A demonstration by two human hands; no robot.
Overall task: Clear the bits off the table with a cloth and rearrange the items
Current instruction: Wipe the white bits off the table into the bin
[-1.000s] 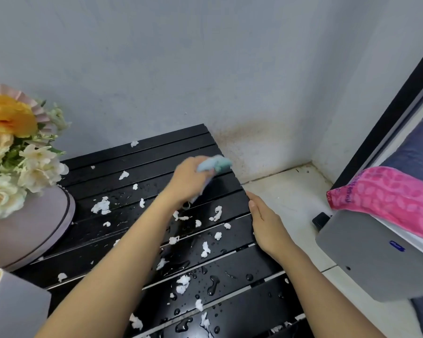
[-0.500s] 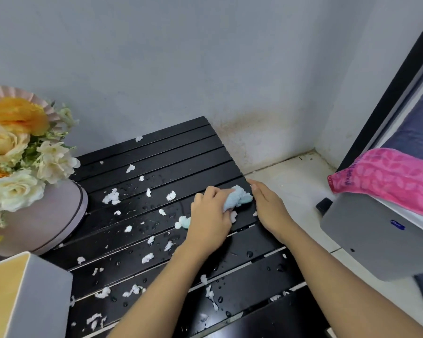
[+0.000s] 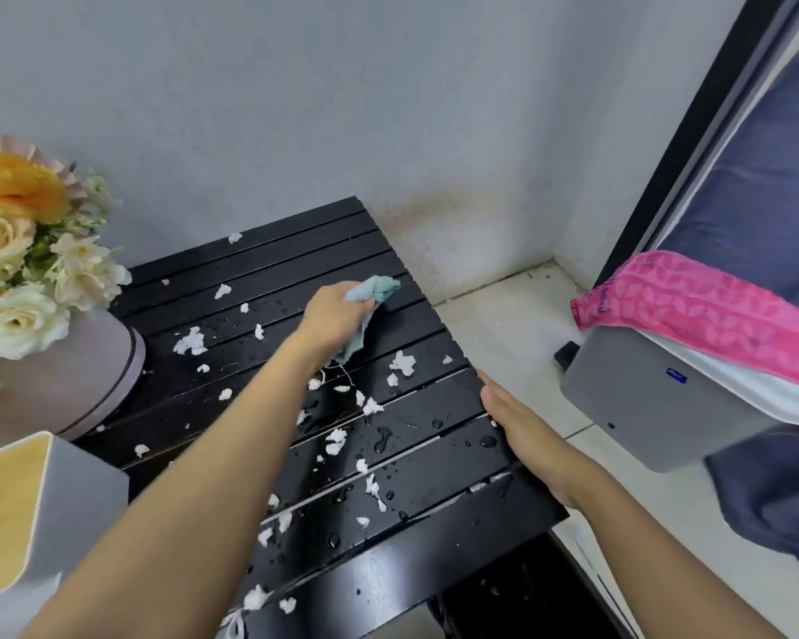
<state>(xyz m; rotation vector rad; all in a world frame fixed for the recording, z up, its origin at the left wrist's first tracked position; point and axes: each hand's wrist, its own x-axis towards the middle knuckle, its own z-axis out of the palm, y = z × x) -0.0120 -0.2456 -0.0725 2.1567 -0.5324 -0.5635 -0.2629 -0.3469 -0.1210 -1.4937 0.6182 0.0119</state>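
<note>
A black slatted table (image 3: 268,265) stands against the grey wall, wet with drops and strewn with several white bits (image 3: 190,342). My left hand (image 3: 331,318) grips a light blue cloth (image 3: 373,289) near the table's far right part, the cloth hanging down onto the slats. My right hand (image 3: 524,435) lies flat along the table's right edge, fingers straight and pointing away from me. More white bits (image 3: 402,363) lie between the two hands and along the near slats.
A round pink box with cream and orange flowers (image 3: 28,279) stands on the table's left side. A white box with a wooden top (image 3: 24,514) is at the near left. A grey appliance (image 3: 656,398) with a pink packet (image 3: 706,306) on it stands on the floor to the right.
My left hand has carried the cloth from beside my right hand back up to the far right slats. My right hand stays at the table's right edge. The view shifted a little.
</note>
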